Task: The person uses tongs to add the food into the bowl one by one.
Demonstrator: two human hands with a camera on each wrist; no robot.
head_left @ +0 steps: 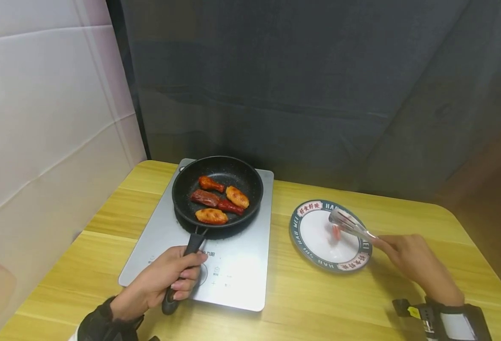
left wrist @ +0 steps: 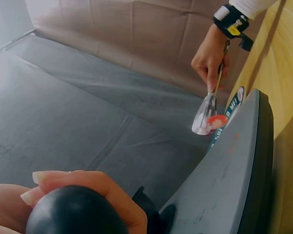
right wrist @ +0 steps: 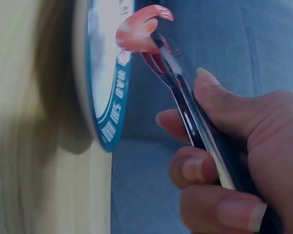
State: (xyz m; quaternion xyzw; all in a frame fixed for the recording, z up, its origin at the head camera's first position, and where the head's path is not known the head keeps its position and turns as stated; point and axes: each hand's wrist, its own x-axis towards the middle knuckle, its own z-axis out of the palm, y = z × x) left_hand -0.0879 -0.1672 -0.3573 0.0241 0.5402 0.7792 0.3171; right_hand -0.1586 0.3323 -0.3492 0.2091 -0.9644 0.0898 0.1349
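My left hand (head_left: 169, 274) grips the black handle (head_left: 195, 242) of a frying pan (head_left: 244, 176). In the pan lie a drumstick (head_left: 211, 183), a second drumstick (head_left: 232, 207), a dark meat piece (head_left: 203, 197) and two wings (head_left: 237, 196). On the right, my right hand (head_left: 416, 263) holds metal tongs (head_left: 354, 227), thumb on one side and fingers on the other. Between the tips of the tongs is a pink-and-white shrimp (right wrist: 137, 35). It is over a white plate (head_left: 310, 227) with a teal lettered rim; whether it touches the plate I cannot tell.
Under the pan is a silver induction cooker (head_left: 242, 284), to the left of the plate. Both stand on a yellow wooden table (head_left: 318, 308). A dark cloth (head_left: 276, 85) hangs behind it, and a white cloth wall (head_left: 50, 94) rises on the left.
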